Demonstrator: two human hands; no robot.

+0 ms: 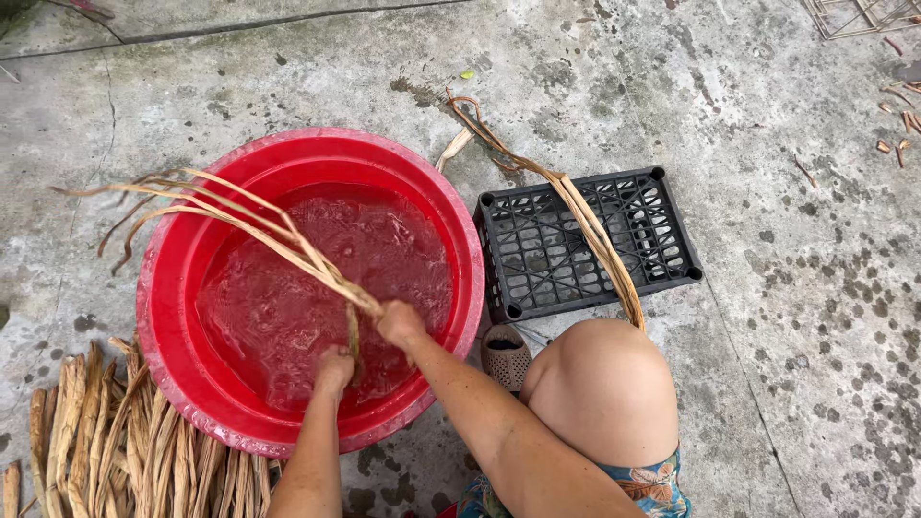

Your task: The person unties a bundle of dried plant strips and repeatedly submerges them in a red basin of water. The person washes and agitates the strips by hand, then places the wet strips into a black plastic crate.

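1. One red plastic basin (173, 288) sits on the concrete ground (767, 336), filled with water that looks rippled.
2. Two bare hands are over that water. The right hand (398, 321) is clenched around a bunch of long dried strips (259, 225) — they fan out up and to the left, past the basin's rim.
3. The left hand (334, 369) is closed on the lower end of the same bunch, just below the right; that short end hangs between the two hands, above or at the water — I cannot tell which.
4. One black plastic crate (585, 240) lies just right of the basin, with a second bunch of strips (585, 216) draped across it.
5. One heap of dried stalks (106, 441) lies at the lower left, against the basin.
6. One bare knee (600, 388) is in front of the crate, one tan slipper (506, 355) beside it.
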